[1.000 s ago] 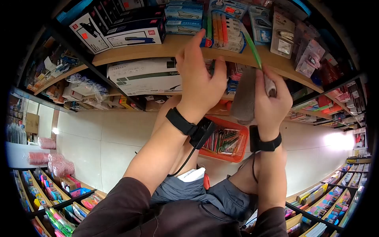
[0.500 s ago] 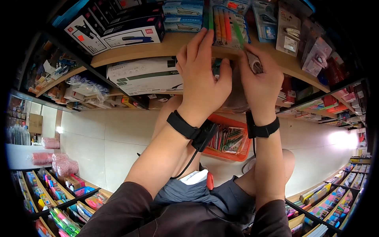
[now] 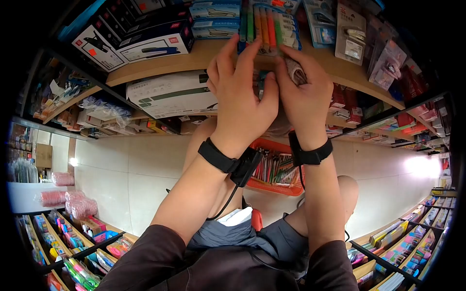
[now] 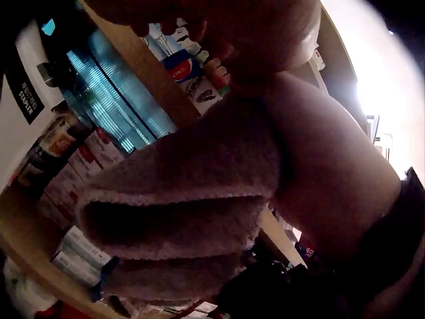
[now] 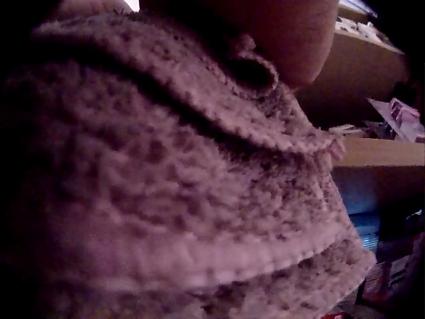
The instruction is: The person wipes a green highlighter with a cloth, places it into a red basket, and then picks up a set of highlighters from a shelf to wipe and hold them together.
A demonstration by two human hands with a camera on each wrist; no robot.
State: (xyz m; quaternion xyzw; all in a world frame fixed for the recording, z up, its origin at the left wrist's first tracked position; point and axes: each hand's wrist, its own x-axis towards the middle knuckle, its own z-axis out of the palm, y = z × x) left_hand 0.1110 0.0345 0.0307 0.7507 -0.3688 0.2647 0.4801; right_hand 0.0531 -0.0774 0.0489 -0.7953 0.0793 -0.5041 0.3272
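In the head view, the left hand [image 3: 245, 99] reaches up to the shelf edge, its fingers extended at the lower ends of a row of upright coloured pens [image 3: 264, 26]. Beside it the right hand [image 3: 308, 94] grips a folded, fuzzy greyish cloth [image 3: 295, 72], with its index finger and thumb near the bottom of a green pen [image 3: 278, 29] at the row's right side. The same cloth [image 4: 192, 166] hangs in thick folds in the left wrist view, and the cloth [image 5: 166, 179] fills most of the right wrist view. Whether the fingertips touch the pens is unclear.
Stapler boxes [image 3: 155, 46] and blue boxes [image 3: 216, 19] stand left of the pens; blister packs [image 3: 352, 36] are at the right. Below the wooden shelf [image 3: 199, 53] lies a white box [image 3: 170, 94]. An orange basket [image 3: 293, 188] of pens sits on the floor.
The right hand has moved left with the cloth, and the tilted green pen it held is upright beside the other pens. The left fingers have shifted a little left along the row.
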